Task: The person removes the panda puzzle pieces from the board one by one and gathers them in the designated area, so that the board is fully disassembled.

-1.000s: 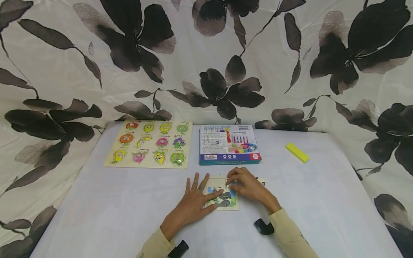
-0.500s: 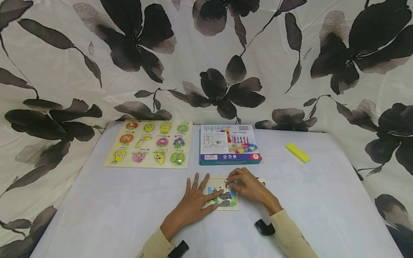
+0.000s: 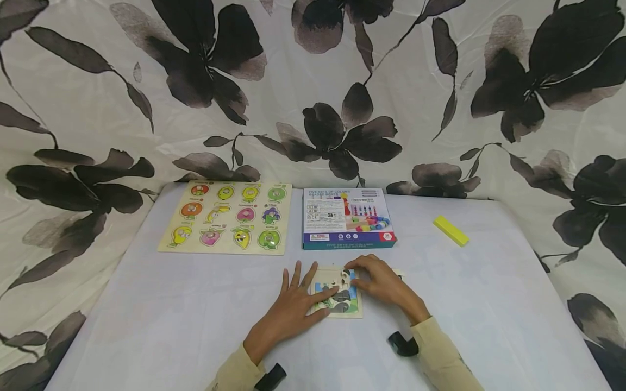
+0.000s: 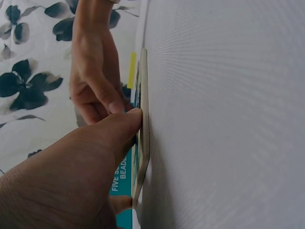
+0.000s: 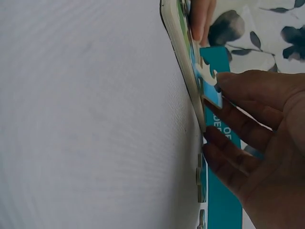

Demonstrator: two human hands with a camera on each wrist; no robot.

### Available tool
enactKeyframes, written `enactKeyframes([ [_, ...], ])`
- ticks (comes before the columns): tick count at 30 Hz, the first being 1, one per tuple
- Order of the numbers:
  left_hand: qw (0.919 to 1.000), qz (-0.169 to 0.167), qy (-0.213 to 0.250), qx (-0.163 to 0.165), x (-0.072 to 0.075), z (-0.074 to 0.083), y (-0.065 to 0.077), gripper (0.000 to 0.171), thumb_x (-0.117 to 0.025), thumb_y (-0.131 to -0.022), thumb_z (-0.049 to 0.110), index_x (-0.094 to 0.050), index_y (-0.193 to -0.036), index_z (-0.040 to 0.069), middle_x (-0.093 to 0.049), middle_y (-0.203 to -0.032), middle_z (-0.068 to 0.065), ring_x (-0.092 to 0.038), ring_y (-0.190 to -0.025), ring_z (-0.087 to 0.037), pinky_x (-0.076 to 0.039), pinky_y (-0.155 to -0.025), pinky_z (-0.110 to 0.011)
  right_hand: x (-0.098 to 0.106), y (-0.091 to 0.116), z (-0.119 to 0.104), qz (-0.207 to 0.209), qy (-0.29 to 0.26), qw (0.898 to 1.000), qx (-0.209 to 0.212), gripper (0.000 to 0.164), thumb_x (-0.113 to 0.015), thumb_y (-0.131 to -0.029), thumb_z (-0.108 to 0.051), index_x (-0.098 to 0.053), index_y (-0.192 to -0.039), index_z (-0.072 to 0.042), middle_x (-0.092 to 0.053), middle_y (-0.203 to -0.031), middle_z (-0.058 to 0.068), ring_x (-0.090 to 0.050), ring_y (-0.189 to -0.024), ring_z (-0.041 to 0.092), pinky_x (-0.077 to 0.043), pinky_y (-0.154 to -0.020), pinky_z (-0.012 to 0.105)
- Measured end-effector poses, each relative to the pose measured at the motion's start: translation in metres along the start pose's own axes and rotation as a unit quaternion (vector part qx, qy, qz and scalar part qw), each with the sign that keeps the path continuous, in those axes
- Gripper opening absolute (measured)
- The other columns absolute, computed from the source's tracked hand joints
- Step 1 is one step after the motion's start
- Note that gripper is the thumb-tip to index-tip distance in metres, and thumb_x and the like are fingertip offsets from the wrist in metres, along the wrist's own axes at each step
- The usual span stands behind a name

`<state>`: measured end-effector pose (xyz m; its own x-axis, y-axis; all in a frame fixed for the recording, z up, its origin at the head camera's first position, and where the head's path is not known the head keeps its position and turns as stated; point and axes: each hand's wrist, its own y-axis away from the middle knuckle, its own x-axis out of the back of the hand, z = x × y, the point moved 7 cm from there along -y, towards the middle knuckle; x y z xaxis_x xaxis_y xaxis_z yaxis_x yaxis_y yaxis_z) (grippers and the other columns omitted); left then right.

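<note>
A small wooden panda jigsaw board (image 3: 324, 275) lies on the white table in front of me. My left hand (image 3: 292, 308) rests with fingers spread on its left side, thumb and forefinger reaching over the picture; in the left wrist view its thumb touches the edge of the board (image 4: 145, 148). At the upper right corner, my right hand (image 3: 383, 281) pinches a blue and white jigsaw piece (image 5: 212, 91) between thumb and forefinger. This piece tilts up from the board in the right wrist view. Other right fingertips hang close by the board's edge.
Loose jigsaw pieces (image 5: 200, 183) lie right of the board, mostly hidden behind my right hand in the head view. Farther back are a fruit puzzle board (image 3: 232, 247), a beaded-boxes carton (image 3: 349, 239) and a yellow block (image 3: 451, 231).
My right fingers have spread and shifted slightly right, uncovering more of the piece at the board's upper right. My left hand has stayed in place.
</note>
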<state>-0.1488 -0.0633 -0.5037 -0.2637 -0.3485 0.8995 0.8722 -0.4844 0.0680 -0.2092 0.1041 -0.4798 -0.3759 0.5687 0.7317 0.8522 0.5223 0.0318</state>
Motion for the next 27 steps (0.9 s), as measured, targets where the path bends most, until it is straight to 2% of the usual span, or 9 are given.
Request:
enactKeyframes([
  [10,1.0,-0.001,0.001,-0.002,-0.0007,-0.0008,-0.0006,0.049,-0.052,-0.093,0.054,-0.044,-0.14,0.043,-0.011,-0.16,-0.014,0.004,-0.142,-0.05,0.001,-0.11,-0.068,0.0034,0.001,0.0004,-0.011,0.008,1.0,0.018,0.034,-0.074,-0.082,-0.009,-0.069,-0.115,-0.011,-0.067,-0.112,0.0,-0.053,-0.104,0.02,-0.045,-0.095,0.046],
  [19,1.0,-0.003,0.002,0.0,-0.0014,-0.001,-0.0001,0.049,-0.051,-0.093,0.054,-0.044,-0.14,0.044,-0.01,-0.16,-0.013,0.005,-0.142,-0.049,0.001,-0.11,-0.068,0.0008,-0.0009,0.0018,-0.011,0.027,0.999,0.026,0.034,-0.074,-0.082,-0.009,-0.069,-0.116,-0.012,-0.067,-0.113,-0.001,-0.054,-0.108,0.02,-0.044,-0.098,0.046],
  [27,1.0,-0.006,-0.001,0.0,-0.0011,-0.0006,-0.0005,0.049,-0.052,-0.093,0.054,-0.045,-0.141,0.043,-0.01,-0.16,-0.014,0.004,-0.142,-0.049,0.001,-0.11,-0.068,0.0033,-0.0001,0.0043,-0.002,0.014,1.0,0.012,0.034,-0.074,-0.083,-0.009,-0.068,-0.117,-0.01,-0.067,-0.112,0.0,-0.056,-0.107,0.019,-0.045,-0.098,0.044],
])
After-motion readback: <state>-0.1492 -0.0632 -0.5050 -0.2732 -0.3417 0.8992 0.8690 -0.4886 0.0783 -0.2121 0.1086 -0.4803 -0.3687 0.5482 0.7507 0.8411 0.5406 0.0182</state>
